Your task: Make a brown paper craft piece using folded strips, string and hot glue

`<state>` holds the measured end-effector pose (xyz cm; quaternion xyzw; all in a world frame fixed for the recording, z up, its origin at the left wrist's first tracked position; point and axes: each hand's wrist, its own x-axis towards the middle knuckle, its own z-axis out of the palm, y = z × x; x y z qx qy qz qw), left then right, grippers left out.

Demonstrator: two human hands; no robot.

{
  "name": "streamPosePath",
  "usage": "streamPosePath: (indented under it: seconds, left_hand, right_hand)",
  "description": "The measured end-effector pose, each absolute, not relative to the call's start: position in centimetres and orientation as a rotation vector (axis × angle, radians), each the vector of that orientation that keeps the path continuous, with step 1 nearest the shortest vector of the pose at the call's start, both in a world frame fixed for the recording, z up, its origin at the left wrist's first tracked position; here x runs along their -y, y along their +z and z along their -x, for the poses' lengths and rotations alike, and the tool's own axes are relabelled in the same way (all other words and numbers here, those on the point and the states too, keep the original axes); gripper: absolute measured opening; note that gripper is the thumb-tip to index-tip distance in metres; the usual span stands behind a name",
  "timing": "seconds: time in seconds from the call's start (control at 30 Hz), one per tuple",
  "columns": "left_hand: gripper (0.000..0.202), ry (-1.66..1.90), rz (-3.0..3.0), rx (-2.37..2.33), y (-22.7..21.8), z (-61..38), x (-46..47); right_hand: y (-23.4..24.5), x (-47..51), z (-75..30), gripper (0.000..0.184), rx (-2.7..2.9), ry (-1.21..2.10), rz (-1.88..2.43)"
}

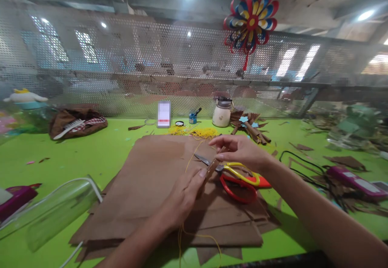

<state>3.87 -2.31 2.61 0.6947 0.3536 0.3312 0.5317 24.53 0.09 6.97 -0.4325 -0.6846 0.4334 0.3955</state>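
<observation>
My left hand [189, 191] is closed round the lower end of a narrow folded or rolled piece of brown paper [211, 169], held tilted above a stack of brown paper sheets [157, 171]. At its upper end, my right hand [238, 150] has thumb and fingers curled round the tip. Thin yellow thread [191, 158] runs beside the hands, and more hangs below the left hand toward the table's front. Scissors [239, 175] with one yellow and one red handle lie on the stack just beneath the right hand, their blades partly hidden behind the piece.
Behind the stack stand a phone [164, 114], a small blue bottle [192, 117] and a lidded jar [222, 112], near tangled yellow thread [203, 132] and brown paper rolls [253, 131]. A brown cloth bag [77, 124] sits left; a purple device [357, 182] and black cable lie right.
</observation>
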Motion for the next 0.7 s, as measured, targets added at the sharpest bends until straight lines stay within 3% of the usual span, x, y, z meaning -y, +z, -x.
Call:
streamPosePath:
  seconds: [0.2,0.47,0.7]
  left_hand:
    - [0.039,0.577,-1.482,-0.763,3.2,-4.3,1.7]
    - [0.034,0.642,-1.464,-0.875,1.2,-4.8,0.9]
    - [0.028,0.687,-1.415,-0.872,1.6,-5.0,1.1]
  right_hand:
    - [6.4,0.2,-24.1,0.036,1.768,1.041,1.110]
    - [6.0,0.6,-23.4,0.031,1.877,0.859,1.225]
    - [5.6,0.3,-23.9,0.025,1.675,1.109,1.125]
